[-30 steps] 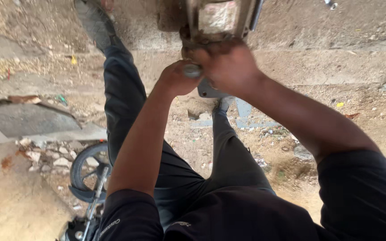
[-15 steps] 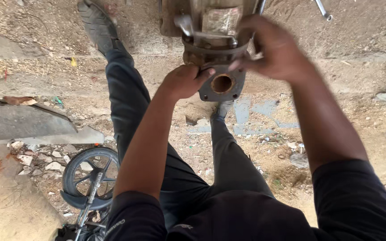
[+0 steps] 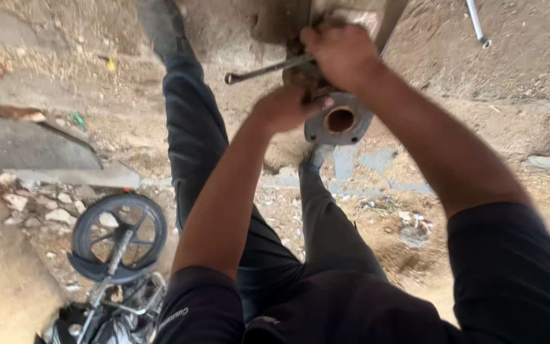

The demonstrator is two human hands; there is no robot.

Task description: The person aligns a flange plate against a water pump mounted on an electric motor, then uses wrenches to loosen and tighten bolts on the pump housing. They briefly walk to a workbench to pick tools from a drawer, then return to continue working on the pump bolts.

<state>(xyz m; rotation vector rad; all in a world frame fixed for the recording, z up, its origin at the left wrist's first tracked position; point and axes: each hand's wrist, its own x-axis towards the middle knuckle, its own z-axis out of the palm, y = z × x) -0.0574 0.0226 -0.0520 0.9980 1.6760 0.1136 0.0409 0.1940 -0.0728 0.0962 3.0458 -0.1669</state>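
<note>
The person's left hand (image 3: 286, 108) braces the grey flange (image 3: 342, 121) to steady it, fingers curled against its rim, while the right hand (image 3: 342, 54) grips the wrench (image 3: 262, 70) closed-fisted for leverage.

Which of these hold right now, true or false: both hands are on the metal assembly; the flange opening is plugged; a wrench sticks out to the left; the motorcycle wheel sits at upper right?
1. Both hands are on the metal assembly: true. The left hand and right hand grip it.
2. The round flange is plugged: false. Its centre hole is open.
3. A wrench sticks out to the left: true.
4. The motorcycle wheel sits at upper right: false. It is at lower left.
</note>
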